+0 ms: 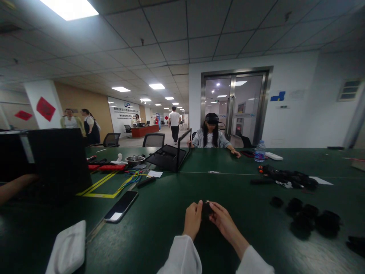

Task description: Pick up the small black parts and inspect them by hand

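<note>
One left hand (193, 220) and one right hand (224, 222) lean inward — fingers clamped on a small dark object (205, 211).

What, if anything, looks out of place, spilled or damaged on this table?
Nothing looks spilled or plainly damaged. One untidy spot: coloured cables in a loose tangle by the yellow tape. The dark item held by the left hand and right hand is too dim to judge.
</note>
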A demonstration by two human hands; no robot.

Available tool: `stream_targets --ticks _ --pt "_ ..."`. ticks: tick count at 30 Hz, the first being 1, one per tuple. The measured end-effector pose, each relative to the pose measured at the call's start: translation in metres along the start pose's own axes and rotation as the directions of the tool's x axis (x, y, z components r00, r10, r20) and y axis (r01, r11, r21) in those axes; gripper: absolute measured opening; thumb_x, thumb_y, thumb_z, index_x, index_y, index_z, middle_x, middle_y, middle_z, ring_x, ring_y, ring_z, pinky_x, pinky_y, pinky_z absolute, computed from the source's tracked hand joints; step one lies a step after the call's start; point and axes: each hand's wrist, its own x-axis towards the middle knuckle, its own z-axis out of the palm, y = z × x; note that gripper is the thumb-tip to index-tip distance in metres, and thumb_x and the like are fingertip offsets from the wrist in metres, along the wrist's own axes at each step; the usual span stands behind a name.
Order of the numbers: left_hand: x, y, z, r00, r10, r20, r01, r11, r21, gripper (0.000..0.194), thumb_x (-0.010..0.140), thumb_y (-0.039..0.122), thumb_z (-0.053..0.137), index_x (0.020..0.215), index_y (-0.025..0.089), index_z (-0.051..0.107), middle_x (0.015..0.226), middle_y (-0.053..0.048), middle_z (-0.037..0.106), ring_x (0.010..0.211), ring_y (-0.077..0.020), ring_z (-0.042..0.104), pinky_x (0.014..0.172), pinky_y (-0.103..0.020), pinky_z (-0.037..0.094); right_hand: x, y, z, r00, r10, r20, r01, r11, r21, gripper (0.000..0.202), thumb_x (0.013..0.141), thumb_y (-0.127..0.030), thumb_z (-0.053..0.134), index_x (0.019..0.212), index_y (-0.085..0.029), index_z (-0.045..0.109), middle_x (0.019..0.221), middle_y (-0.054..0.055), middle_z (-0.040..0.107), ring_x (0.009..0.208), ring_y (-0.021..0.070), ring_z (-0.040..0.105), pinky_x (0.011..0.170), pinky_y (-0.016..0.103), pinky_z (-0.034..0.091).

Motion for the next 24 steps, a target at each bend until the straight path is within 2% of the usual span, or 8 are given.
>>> stream_targets --ticks 3,6,8,10,14,19,24 --pt "0.0 0.001 0.001 0.999 0.044 0.027 -0.043 0.999 -0.02 0.038 0.084 0.042 0.03 0.065 0.015 0.049 0.059 0.001 0.049 0.051 -0.0105 0.049 0.051 -0.021 0.038 0.003 0.001 -0.003 0.997 -0.013 -0.078 0.02 0.996 0.091 0.024 0.057 -0.028 0.072 0.074 -0.016 0.06 0.063 -0.001 0.06 0.049 0.0064 0.053 0.044 0.015 0.045" --pt "0.0 0.002 0.001 0.993 0.115 0.013 -0.114 0.993 -0.036 0.017 0.079 0.023 0.042 0.092 0.016 0.051 0.082 -0.002 0.055 0.061 -0.0104 0.052 0.058 -0.022 0.042 0.007 0.001 -0.007 0.988 0.005 -0.155 0.024 0.982 0.187 0.023 0.056 -0.027 0.072 0.069 -0.016 0.058 0.058 -0.002 0.058 0.045 0.0059 0.052 0.042 0.015 0.046" --pt "-0.001 0.004 0.0 0.983 0.184 0.002 -0.184 0.982 -0.038 0.038 0.073 0.01 0.044 0.109 0.021 0.045 0.101 -0.003 0.051 0.071 -0.0107 0.053 0.065 -0.023 0.044 0.009 0.001 -0.009 0.984 0.018 -0.179 0.023 0.974 0.226 0.023 0.055 -0.027 0.073 0.068 -0.016 0.057 0.056 -0.002 0.058 0.044 0.006 0.052 0.041 0.014 0.046" --pt "-0.001 0.005 0.0 0.967 0.254 0.015 -0.253 0.967 -0.017 0.049 0.069 0.003 0.042 0.113 0.025 0.044 0.111 -0.002 0.047 0.08 -0.0116 0.053 0.072 -0.025 0.043 0.01 0.002 -0.009 0.984 0.016 -0.175 0.025 0.974 0.227 0.023 0.055 -0.027 0.073 0.068 -0.016 0.057 0.057 -0.002 0.058 0.044 0.0059 0.052 0.041 0.014 0.046" --pt "-0.002 0.007 -0.001 0.969 0.242 0.042 -0.242 0.97 0.001 0.05 0.066 0.002 0.043 0.111 0.025 0.047 0.11 -0.002 0.049 0.079 -0.0131 0.053 0.072 -0.027 0.045 0.009 0.003 -0.006 0.991 0.003 -0.133 0.019 0.987 0.157 0.025 0.056 -0.027 0.072 0.071 -0.015 0.057 0.061 -0.001 0.06 0.045 0.0062 0.053 0.042 0.015 0.047" --pt "-0.002 0.007 -0.002 0.967 0.253 0.031 -0.254 0.967 0.005 0.041 0.068 0.003 0.044 0.104 0.022 0.051 0.104 -0.002 0.052 0.082 -0.0142 0.053 0.073 -0.028 0.045 0.005 0.001 -0.005 0.994 0.004 -0.113 0.013 0.988 0.152 0.025 0.057 -0.028 0.072 0.072 -0.015 0.057 0.062 -0.001 0.06 0.048 0.0068 0.054 0.046 0.016 0.048" --pt "-0.003 0.011 -0.004 0.974 0.222 0.036 -0.222 0.975 -0.017 0.043 0.069 0.004 0.045 0.109 0.022 0.049 0.106 -0.003 0.051 0.078 -0.0139 0.053 0.071 -0.028 0.045 0.004 0.0 -0.005 0.997 0.012 -0.076 -0.002 0.991 0.131 0.025 0.059 -0.03 0.07 0.076 -0.016 0.057 0.064 0.0 0.062 0.051 0.0078 0.056 0.048 0.016 0.048"
